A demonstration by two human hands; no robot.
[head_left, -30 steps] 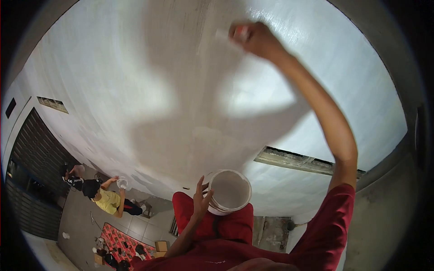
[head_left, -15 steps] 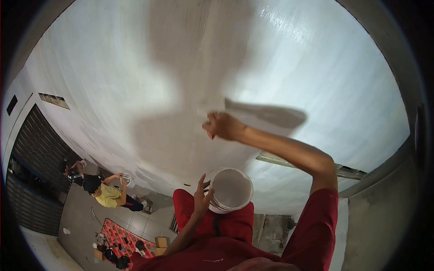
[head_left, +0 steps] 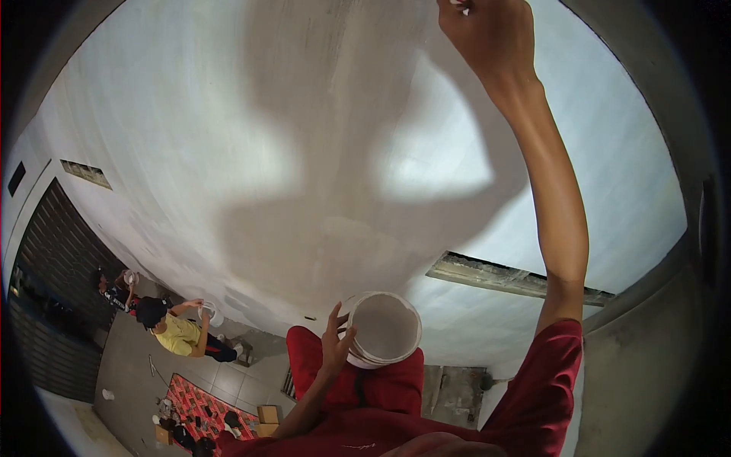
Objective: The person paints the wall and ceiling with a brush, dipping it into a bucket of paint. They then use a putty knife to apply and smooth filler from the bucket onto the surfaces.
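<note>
A round white bucket with greyish contents rests between the red-clad thighs. Round its left side my left hand is holding it, fingers against the rim and wall. High at the top of the view, my right hand is raised before the pale wall, its fingers curled and partly cut off by the frame edge. Something small and white shows at those fingers, too little of it to name. A large shadow of head and arm falls on the wall.
A recessed opening lies in the wall at right. Far below left, a person in a yellow shirt holds a white container; another person is beyond. A red patterned mat with items, cardboard boxes and a dark slatted gate are there too.
My right hand has swung from the middle of the wall up and to the right, to the top of the view. My left hand still holds the bucket.
</note>
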